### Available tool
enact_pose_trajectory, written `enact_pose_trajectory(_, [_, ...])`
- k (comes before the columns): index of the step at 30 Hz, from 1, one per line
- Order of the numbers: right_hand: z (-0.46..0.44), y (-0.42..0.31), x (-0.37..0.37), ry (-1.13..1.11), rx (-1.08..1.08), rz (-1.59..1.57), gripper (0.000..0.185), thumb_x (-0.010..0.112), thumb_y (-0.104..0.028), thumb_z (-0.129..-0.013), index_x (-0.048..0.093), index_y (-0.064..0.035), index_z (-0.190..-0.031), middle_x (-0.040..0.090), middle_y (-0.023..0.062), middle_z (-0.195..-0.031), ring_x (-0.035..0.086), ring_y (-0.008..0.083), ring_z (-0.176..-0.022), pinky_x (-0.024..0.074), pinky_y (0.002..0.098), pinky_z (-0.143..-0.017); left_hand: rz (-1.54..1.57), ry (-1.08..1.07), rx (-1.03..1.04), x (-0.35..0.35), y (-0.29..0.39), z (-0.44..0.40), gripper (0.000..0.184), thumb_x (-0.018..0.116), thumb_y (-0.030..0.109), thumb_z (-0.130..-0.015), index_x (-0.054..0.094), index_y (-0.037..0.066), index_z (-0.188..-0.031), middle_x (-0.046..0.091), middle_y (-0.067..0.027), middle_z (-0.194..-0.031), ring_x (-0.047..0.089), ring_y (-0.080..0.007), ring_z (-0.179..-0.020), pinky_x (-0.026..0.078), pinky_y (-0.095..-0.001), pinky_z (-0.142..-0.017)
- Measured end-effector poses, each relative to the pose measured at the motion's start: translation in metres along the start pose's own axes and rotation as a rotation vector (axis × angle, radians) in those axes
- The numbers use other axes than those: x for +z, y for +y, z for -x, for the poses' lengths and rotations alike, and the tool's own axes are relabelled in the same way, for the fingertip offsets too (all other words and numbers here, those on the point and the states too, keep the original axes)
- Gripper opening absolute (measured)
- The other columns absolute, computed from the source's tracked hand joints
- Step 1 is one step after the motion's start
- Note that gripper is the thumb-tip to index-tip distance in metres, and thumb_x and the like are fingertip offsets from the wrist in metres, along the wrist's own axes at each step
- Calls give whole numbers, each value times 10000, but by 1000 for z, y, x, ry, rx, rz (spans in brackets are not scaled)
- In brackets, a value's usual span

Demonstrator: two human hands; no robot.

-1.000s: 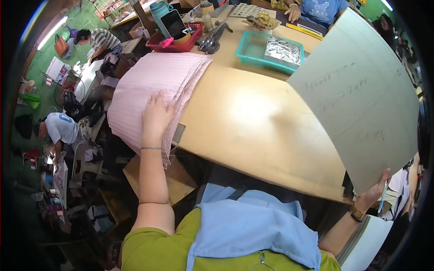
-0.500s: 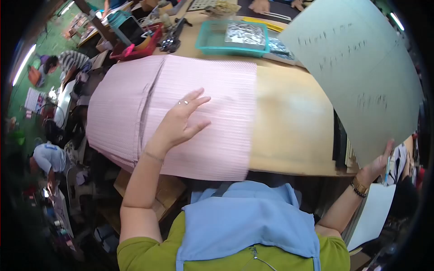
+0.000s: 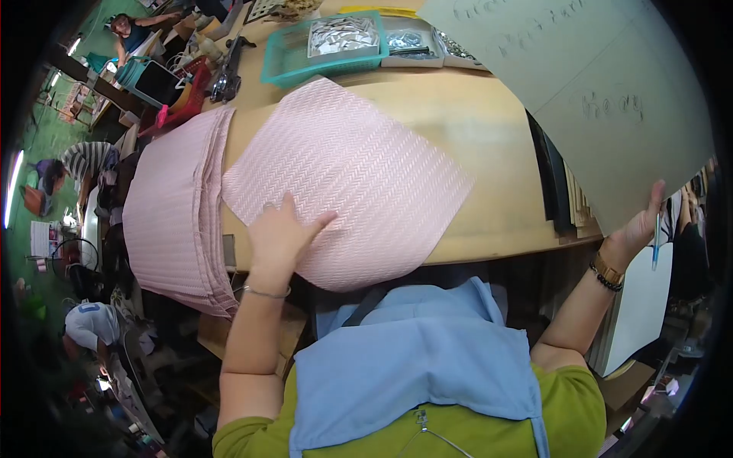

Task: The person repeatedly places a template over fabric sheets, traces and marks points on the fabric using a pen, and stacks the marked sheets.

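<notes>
A pink woven sheet (image 3: 366,168) lies turned at an angle on the table before me. My left hand (image 3: 281,235) is on its near left edge, fingers spread, palm down. Left of it lies a stack of similar pink sheets (image 3: 172,206), their edges slightly uneven. At the right, my right hand (image 3: 632,229) grips the lower edge of a large grey-green card (image 3: 611,145) with handwriting on it, held up tilted over the table. A blue pen (image 3: 656,243) hangs down by the fingers of that hand; its upper end is hidden.
A teal basket (image 3: 286,57) with small pale pieces stands at the back, beside a tray of metal bits (image 3: 412,44). A red basket (image 3: 191,99) holds tools at the back left. Dark and tan sheets (image 3: 561,198) lie at the table's right. Other people work at the left.
The top pink sheet has come apart from the stack and turned to a slant. My left hand has moved down and left onto its edge. The card has stayed raised in my right hand.
</notes>
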State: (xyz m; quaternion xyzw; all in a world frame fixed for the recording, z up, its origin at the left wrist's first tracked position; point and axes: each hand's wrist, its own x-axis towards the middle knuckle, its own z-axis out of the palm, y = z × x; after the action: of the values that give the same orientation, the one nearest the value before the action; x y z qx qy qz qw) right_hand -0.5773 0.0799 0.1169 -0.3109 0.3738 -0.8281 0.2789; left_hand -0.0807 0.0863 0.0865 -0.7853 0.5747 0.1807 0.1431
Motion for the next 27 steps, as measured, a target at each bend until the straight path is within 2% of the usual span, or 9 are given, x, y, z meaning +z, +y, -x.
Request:
enact_pose_trajectory(1, [-2,0,-4,-18,26,-18,443,617,-270,-976,521,-14,-1324,575,85,-1308,534,213,-1187,399,371,-1029,19,-173,-51,-14,1,3,980,645,712,-754,441,35,-1433,499,-252,-1380,507,-425,-1231,399,-561,-1002])
enact_pose_trajectory(4, [-5,3,-9,-76,26,-21,442,613,-265,-979,517,-15,-1331,575,82,-1306,540,209,-1180,410,366,-1017,34,302,385,11,-43,-23,971,628,738,-736,471,65,-1418,550,-227,-1317,537,-399,-1193,401,-554,-982])
enact_pose_trajectory(5, [-6,4,-9,-94,11,-12,443,611,-264,-980,514,-16,-1334,574,81,-1306,542,208,-1178,413,363,-1012,-53,449,573,18,-51,-36,996,648,771,-681,479,134,-1427,467,-244,-1417,431,-409,-1325,324,-590,-1065])
enact_pose_trajectory(8, [-8,7,-9,-77,-37,23,446,609,-259,-981,509,-14,-1340,577,80,-1299,549,207,-1169,418,359,-1006,-166,328,922,32,-50,-64,1006,666,773,-650,450,220,-1462,336,-242,-1523,287,-413,-1427,196,-645,-1125])
enact_pose_trajectory(11, [-6,4,-5,-34,-94,87,446,612,-257,-980,510,-10,-1337,582,78,-1291,553,207,-1162,419,353,-1002,-63,243,855,34,-33,-68,1033,675,775,-639,406,258,-1492,213,-227,-1588,150,-411,-1481,118,-680,-1134])
enact_pose_trajectory(14, [-7,2,-10,-16,-94,120,428,614,-258,-979,527,-12,-1319,592,71,-1274,558,203,-1153,423,344,-996,-1,355,609,55,11,-45,1049,653,781,-663,371,234,-1512,219,-236,-1583,144,-431,-1476,123,-703,-1114])
enact_pose_trajectory(18, [-8,3,2,9,-108,108,431,613,-273,-980,530,-12,-1313,592,70,-1271,559,202,-1150,425,341,-992,127,287,380,82,62,-4,988,591,712,-801,246,180,-1559,104,-269,-1601,97,-475,-1473,111,-743,-1077])
enact_pose_trajectory(22, [-10,0,3,19,-1,42,404,627,-227,-967,547,-14,-1301,596,70,-1258,551,188,-1155,423,335,-998,135,507,406,69,35,-24,995,548,755,-803,282,144,-1541,119,-281,-1591,107,-492,-1463,123,-766,-1058])
enact_pose_trajectory(27, [-22,5,-18,-130,95,60,389,568,-260,-1006,534,-26,-1316,604,81,-1265,580,203,-1143,457,353,-986,113,436,298,55,-29,-71,946,610,727,-780,343,205,-1521,176,-272,-1582,135,-485,-1460,116,-734,-1089])
